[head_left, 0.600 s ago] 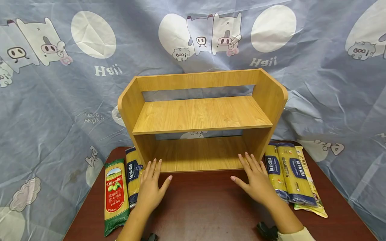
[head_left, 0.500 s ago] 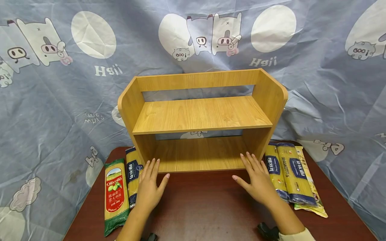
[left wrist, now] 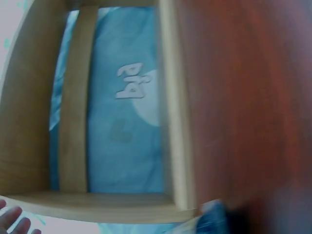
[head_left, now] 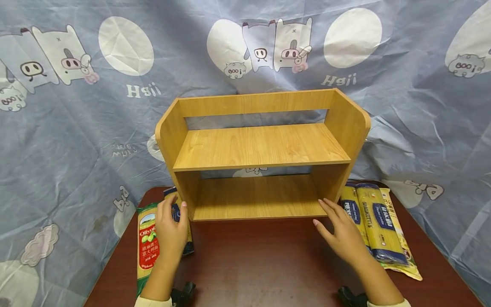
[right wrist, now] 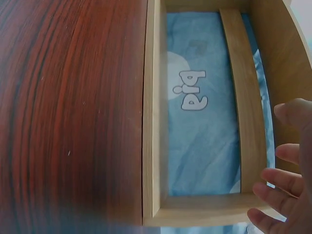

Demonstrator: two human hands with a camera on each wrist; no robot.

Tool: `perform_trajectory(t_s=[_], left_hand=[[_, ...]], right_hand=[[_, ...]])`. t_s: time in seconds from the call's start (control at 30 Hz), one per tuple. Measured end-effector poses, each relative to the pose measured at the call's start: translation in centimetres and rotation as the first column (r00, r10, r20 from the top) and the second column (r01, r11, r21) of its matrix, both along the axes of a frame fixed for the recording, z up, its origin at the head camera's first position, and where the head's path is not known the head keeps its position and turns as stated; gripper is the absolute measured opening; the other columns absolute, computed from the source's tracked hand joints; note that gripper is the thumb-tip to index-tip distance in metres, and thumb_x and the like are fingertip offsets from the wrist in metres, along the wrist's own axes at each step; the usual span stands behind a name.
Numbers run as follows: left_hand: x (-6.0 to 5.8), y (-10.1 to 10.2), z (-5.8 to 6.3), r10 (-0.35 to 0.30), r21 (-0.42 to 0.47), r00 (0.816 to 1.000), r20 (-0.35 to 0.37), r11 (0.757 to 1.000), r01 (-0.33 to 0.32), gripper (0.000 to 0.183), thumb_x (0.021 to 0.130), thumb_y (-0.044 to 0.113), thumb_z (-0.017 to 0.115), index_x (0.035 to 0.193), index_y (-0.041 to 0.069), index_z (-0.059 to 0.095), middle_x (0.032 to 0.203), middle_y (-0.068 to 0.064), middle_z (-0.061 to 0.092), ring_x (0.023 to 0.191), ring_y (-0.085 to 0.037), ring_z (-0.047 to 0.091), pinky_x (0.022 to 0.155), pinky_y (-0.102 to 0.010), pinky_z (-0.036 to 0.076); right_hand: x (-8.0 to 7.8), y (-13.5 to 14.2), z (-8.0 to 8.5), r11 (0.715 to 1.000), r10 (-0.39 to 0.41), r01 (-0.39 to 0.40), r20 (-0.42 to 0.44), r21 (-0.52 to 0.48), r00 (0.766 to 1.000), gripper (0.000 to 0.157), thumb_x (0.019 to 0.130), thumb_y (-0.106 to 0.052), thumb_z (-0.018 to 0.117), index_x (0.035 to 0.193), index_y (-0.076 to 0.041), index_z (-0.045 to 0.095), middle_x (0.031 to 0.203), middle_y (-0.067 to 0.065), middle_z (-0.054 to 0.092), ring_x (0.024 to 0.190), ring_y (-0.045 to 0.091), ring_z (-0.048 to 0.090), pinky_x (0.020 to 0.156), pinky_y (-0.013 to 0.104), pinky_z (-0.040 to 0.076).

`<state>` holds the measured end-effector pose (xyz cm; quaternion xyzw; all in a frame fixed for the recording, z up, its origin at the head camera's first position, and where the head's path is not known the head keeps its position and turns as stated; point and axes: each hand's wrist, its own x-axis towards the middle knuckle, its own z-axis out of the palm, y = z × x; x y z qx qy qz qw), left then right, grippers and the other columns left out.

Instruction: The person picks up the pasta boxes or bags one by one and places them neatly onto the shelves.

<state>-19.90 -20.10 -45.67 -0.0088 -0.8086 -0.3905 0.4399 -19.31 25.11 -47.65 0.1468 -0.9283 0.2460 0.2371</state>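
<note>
My left hand [head_left: 171, 226] is raised over the packs at the left, thumb and fingers apart with nothing between them. Below it lie a green-ended Olivoilà spaghetti pack [head_left: 145, 245] and, partly hidden by the hand, a blue-and-yellow la sicilia spaghetti pack [head_left: 189, 244]. My right hand [head_left: 343, 234] has its fingers spread and relaxed near the lower right front corner of a two-tier wooden shelf [head_left: 261, 147]. Beside that hand lie two more la sicilia packs [head_left: 377, 221] and a yellow-and-white pack [head_left: 392, 209] partly under them. The right wrist view shows the loose right fingers [right wrist: 282, 183].
The shelf stands at the back of a dark red-brown table [head_left: 257, 264], with packs on both sides of it. A grey-blue printed cloth [head_left: 96, 149] hangs behind. Each wrist wears a black strap [head_left: 186, 293].
My left hand has moved left from the shelf's front edge to over the packs, its fingers now less spread. The right hand has shifted slightly right. The whole head view has shifted a little.
</note>
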Motion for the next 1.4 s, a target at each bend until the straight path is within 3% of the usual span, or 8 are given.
perform_trajectory(t_s=[0.13, 0.3, 0.53, 0.7, 0.93, 1.1, 1.27, 1.4], left_hand=[[-0.7, -0.8, 1.9, -0.022, 0.132, 0.994, 0.111, 0.991, 0.007, 0.049, 0.102, 0.024, 0.061, 0.144, 0.004, 0.049, 0.132, -0.021, 0.052, 0.124, -0.034, 0.051, 0.097, -0.042, 0.042], [-2.1, -1.6, 4.1, -0.090, 0.218, 0.976, 0.199, 0.975, 0.045, 0.063, 0.103, 0.042, 0.056, 0.155, 0.014, 0.037, 0.146, -0.017, 0.047, 0.135, -0.031, 0.046, 0.108, -0.050, 0.043], [-3.9, -2.2, 6.1, -0.184, 0.288, 0.946, 0.265, 0.952, 0.105, 0.068, 0.101, 0.056, 0.050, 0.158, 0.022, 0.032, 0.155, -0.009, 0.045, 0.143, -0.027, 0.043, 0.113, -0.051, 0.041], [-5.1, -2.3, 7.0, -0.264, 0.367, 0.923, 0.279, 0.918, 0.151, 0.067, 0.102, 0.055, 0.050, 0.158, 0.021, 0.035, 0.155, -0.010, 0.047, 0.143, -0.027, 0.044, 0.115, -0.053, 0.039], [-6.3, -2.1, 8.2, -0.309, 0.450, 0.905, 0.294, 0.879, 0.154, 0.061, 0.103, 0.053, 0.049, 0.155, 0.022, 0.042, 0.150, -0.012, 0.053, 0.135, -0.029, 0.052, 0.114, -0.051, 0.040], [-7.0, -2.2, 8.6, -0.299, 0.459, 0.897, 0.325, 0.879, 0.127, 0.056, 0.103, 0.052, 0.048, 0.147, 0.017, 0.051, 0.141, -0.016, 0.059, 0.128, -0.031, 0.056, 0.111, -0.048, 0.042], [-7.4, -2.2, 8.6, -0.286, 0.433, 0.887, 0.361, 0.894, 0.112, 0.057, 0.103, 0.053, 0.046, 0.143, 0.013, 0.054, 0.136, -0.019, 0.062, 0.125, -0.034, 0.057, 0.109, -0.050, 0.042], [-7.7, -2.1, 8.5, -0.304, 0.441, 0.879, 0.368, 0.889, 0.123, 0.060, 0.103, 0.056, 0.045, 0.145, 0.013, 0.051, 0.138, -0.020, 0.060, 0.127, -0.034, 0.056, 0.111, -0.051, 0.041]], right_hand=[[0.1, 1.0, -0.3, 0.999, -0.018, 0.017, -0.016, -0.035, 1.000, 0.058, 0.092, -0.022, 0.074, 0.144, -0.009, 0.054, 0.141, 0.020, 0.054, 0.128, 0.045, 0.050, 0.098, 0.064, 0.041], [0.7, 2.5, -0.2, 0.995, -0.075, 0.076, 0.021, -0.063, 0.997, 0.062, 0.095, -0.022, 0.071, 0.150, -0.009, 0.047, 0.139, 0.026, 0.051, 0.127, 0.049, 0.048, 0.096, 0.067, 0.040], [1.3, 4.9, -0.2, 0.985, -0.144, 0.153, 0.109, -0.076, 0.984, 0.067, 0.100, -0.030, 0.064, 0.157, -0.011, 0.035, 0.143, 0.034, 0.044, 0.129, 0.059, 0.041, 0.093, 0.075, 0.036], [1.6, 6.6, -0.8, 0.970, -0.222, 0.229, 0.087, -0.080, 0.971, 0.074, 0.097, -0.024, 0.068, 0.158, -0.006, 0.031, 0.137, 0.039, 0.045, 0.123, 0.060, 0.043, 0.092, 0.073, 0.036], [2.0, 8.7, -1.6, 0.939, -0.334, 0.341, 0.117, -0.047, 0.935, 0.074, 0.095, -0.025, 0.068, 0.156, -0.002, 0.032, 0.135, 0.041, 0.044, 0.118, 0.060, 0.043, 0.091, 0.071, 0.034], [2.4, 10.2, -1.9, 0.897, -0.437, 0.440, 0.228, 0.037, 0.870, 0.078, 0.096, -0.037, 0.065, 0.151, 0.007, 0.032, 0.132, 0.045, 0.039, 0.115, 0.063, 0.039, 0.090, 0.071, 0.031], [2.6, 11.6, -2.0, 0.855, -0.509, 0.505, 0.387, 0.121, 0.769, 0.097, 0.094, -0.057, 0.060, 0.152, 0.012, 0.024, 0.128, 0.049, 0.032, 0.110, 0.065, 0.036, 0.086, 0.072, 0.033], [2.5, 12.5, -2.0, 0.832, -0.536, 0.529, 0.497, 0.170, 0.683, 0.111, 0.090, -0.072, 0.055, 0.152, 0.014, 0.020, 0.125, 0.049, 0.028, 0.106, 0.061, 0.036, 0.082, 0.069, 0.038]])
